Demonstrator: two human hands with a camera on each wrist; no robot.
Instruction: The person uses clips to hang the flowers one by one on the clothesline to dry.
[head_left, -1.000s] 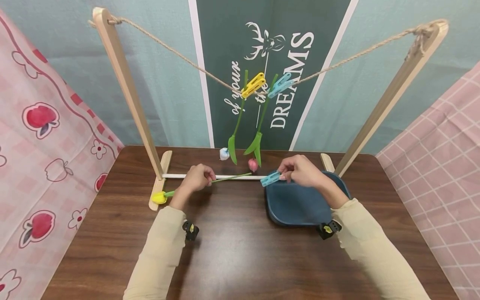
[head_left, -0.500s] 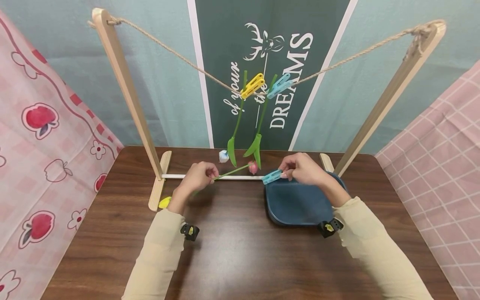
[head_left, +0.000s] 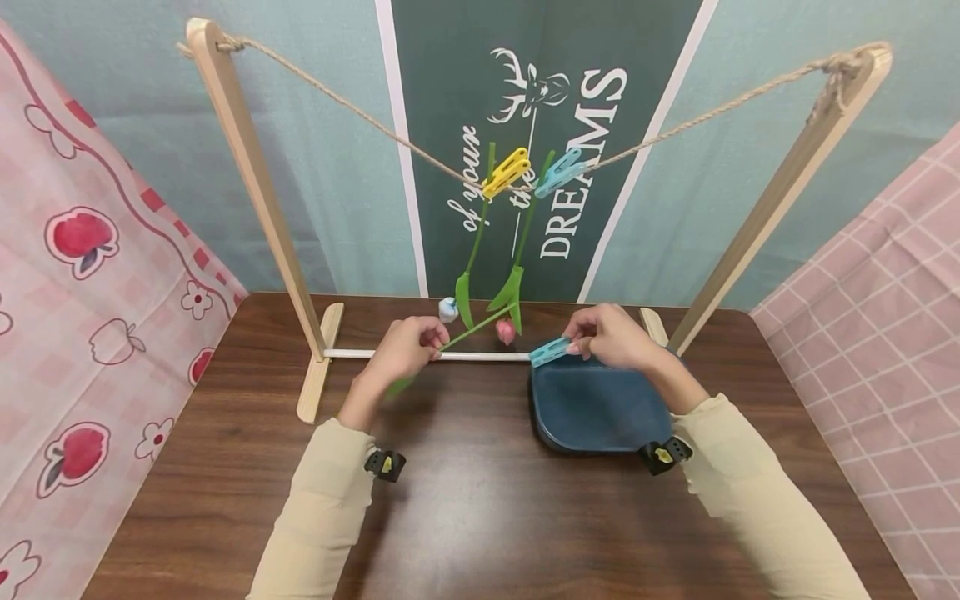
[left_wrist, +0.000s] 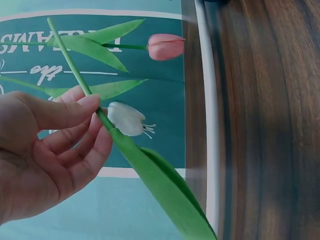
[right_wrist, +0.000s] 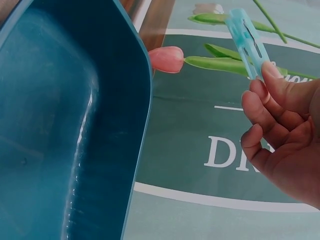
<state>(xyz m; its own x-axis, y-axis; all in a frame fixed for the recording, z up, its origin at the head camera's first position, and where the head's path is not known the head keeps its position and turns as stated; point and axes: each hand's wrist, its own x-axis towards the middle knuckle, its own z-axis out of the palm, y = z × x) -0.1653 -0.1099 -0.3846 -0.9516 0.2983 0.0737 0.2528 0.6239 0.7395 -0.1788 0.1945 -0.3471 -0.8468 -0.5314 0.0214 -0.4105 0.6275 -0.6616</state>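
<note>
My left hand [head_left: 405, 348] pinches the green stem of an artificial tulip [left_wrist: 75, 70] between thumb and fingers. Its leaf [left_wrist: 165, 190] slants down in the left wrist view; the bloom is hidden behind the hand and wrist in the head view. In my right hand [head_left: 606, 337], a light blue clothespin [right_wrist: 247, 42] is pinched by one end, above the edge of a dark blue basin [head_left: 600, 408]. A white tulip [head_left: 447, 310] and a pink tulip [head_left: 506, 331] hang bloom-down between the hands, clipped to a rope [head_left: 352, 102] by a yellow clothespin [head_left: 506, 172] and a blue one [head_left: 561, 172].
Two wooden posts [head_left: 255, 183] hold up the sagging rope. A white rod [head_left: 487, 357] runs low between their feet, over the brown table [head_left: 480, 517]. Behind stands a green-blue cloth backdrop [head_left: 330, 208]; patterned pink cloths [head_left: 97, 333] flank both sides.
My left hand has moved slightly right and up, tilting the stem's tip higher, toward the pink tulip. The yellow bloom has passed out of sight behind the wrist. The right hand has barely shifted.
</note>
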